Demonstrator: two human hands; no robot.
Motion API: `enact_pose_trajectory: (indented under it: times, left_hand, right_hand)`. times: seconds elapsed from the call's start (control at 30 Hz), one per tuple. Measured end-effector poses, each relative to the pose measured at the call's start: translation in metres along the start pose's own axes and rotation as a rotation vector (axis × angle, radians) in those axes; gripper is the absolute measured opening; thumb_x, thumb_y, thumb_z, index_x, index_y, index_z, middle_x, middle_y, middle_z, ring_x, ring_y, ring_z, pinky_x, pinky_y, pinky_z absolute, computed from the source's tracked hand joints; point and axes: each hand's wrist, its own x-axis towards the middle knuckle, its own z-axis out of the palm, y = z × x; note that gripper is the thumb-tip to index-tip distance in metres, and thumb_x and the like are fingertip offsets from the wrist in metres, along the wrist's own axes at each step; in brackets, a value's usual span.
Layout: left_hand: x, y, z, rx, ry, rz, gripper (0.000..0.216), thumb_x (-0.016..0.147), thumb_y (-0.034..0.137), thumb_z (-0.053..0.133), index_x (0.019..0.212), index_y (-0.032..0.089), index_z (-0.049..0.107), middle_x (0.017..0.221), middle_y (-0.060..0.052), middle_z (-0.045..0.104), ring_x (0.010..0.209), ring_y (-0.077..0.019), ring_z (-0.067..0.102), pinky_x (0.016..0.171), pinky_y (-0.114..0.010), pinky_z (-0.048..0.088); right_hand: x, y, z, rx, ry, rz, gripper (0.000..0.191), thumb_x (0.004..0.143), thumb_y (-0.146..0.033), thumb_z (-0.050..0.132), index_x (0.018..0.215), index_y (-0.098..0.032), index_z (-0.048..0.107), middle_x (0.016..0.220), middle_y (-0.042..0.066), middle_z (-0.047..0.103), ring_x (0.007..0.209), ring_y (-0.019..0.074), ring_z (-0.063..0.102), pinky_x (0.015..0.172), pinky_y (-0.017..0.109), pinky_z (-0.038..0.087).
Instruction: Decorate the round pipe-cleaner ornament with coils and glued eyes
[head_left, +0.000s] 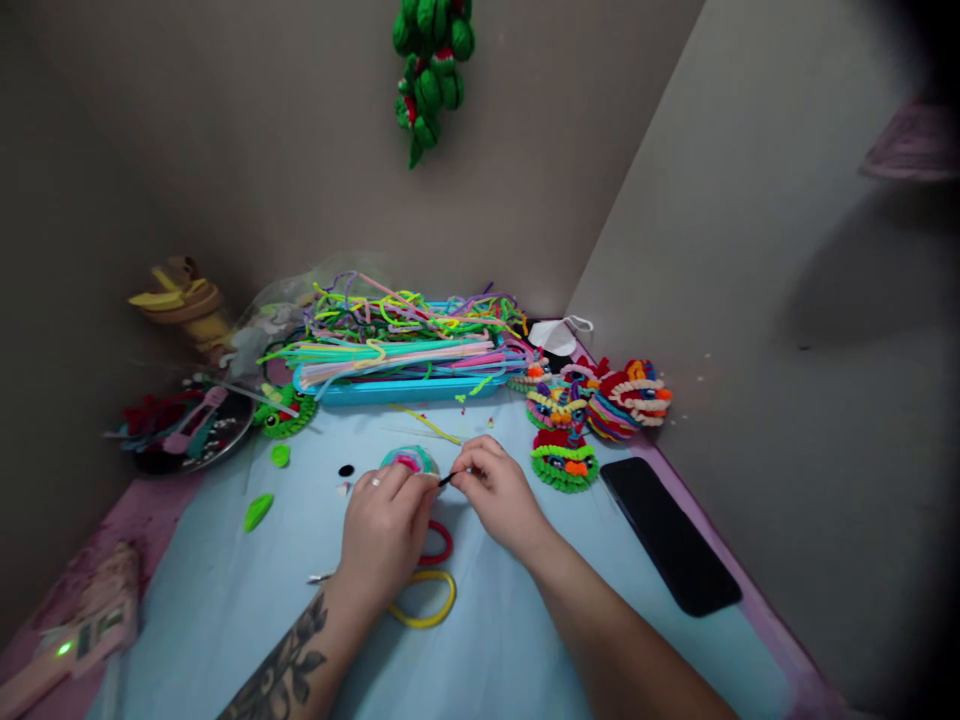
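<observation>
My left hand (386,525) is curled over a small round coiled pipe-cleaner piece (409,461), teal with a pink centre, lying on the pale blue table cover (525,640). My right hand (495,485) pinches a short black pipe-cleaner bit (447,479) right beside that coil. Under my left hand lie a red loop (442,545) and a yellow loop (431,600) of pipe cleaner.
A blue tray (397,385) heaped with coloured pipe cleaners stands at the back. Finished fuzzy figures (592,405) sit at the right, a black phone (667,535) nearer. A dark dish (187,430) of scraps and green bits (259,510) lie left. Walls close in behind and right.
</observation>
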Motion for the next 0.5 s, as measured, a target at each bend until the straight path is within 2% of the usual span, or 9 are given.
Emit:
enact_pose_trajectory:
  times: [0.17,0.27,0.33,0.43,0.5]
  left_hand:
    - [-0.003,0.005,0.002,-0.073,0.074,-0.004,0.009,0.088,0.017,0.053,0.090,0.019,0.062,0.074,-0.004,0.060,0.072,-0.0197,0.054,0.068,-0.033,0.040]
    - [-0.005,0.008,0.007,-0.111,0.111,-0.012,0.009,0.087,0.015,0.054,0.089,0.019,0.061,0.075,-0.004,0.061,0.072,-0.0196,0.054,0.068,-0.033,0.041]
    - [-0.005,0.010,0.010,-0.132,0.120,-0.021,0.010,0.087,0.014,0.053,0.089,0.019,0.061,0.076,-0.004,0.061,0.073,-0.0196,0.055,0.069,-0.034,0.042]
    - [-0.006,0.009,0.011,-0.149,0.101,-0.062,0.010,0.088,0.015,0.052,0.089,0.020,0.060,0.076,-0.004,0.060,0.073,-0.0194,0.055,0.068,-0.033,0.043]
    - [-0.006,0.006,0.011,-0.165,0.070,-0.113,0.010,0.088,0.017,0.051,0.090,0.019,0.061,0.076,-0.004,0.059,0.073,-0.0192,0.055,0.067,-0.032,0.043]
  right_hand:
    - [-0.002,-0.002,0.012,0.513,0.083,0.174,0.006,0.067,-0.020,0.067,0.063,-0.019,0.062,0.072,-0.001,0.053,0.066,0.0120,0.049,0.059,0.024,0.037]
    - [-0.006,-0.004,0.024,0.855,0.086,0.342,0.017,0.063,-0.028,0.073,0.065,-0.018,0.060,0.063,-0.004,0.049,0.049,0.0062,0.034,0.046,0.021,0.024]
    - [-0.009,-0.005,0.031,1.014,0.081,0.425,0.022,0.060,-0.030,0.077,0.067,-0.018,0.060,0.061,-0.005,0.048,0.046,0.0051,0.030,0.043,0.020,0.020]
    - [-0.009,-0.005,0.034,1.056,0.089,0.451,0.025,0.058,-0.032,0.079,0.068,-0.018,0.061,0.061,-0.004,0.049,0.047,0.0060,0.032,0.042,0.019,0.021]
    - [-0.008,-0.003,0.030,0.904,0.105,0.370,0.019,0.062,-0.030,0.076,0.067,-0.018,0.063,0.064,-0.003,0.051,0.051,0.0074,0.037,0.043,0.019,0.027]
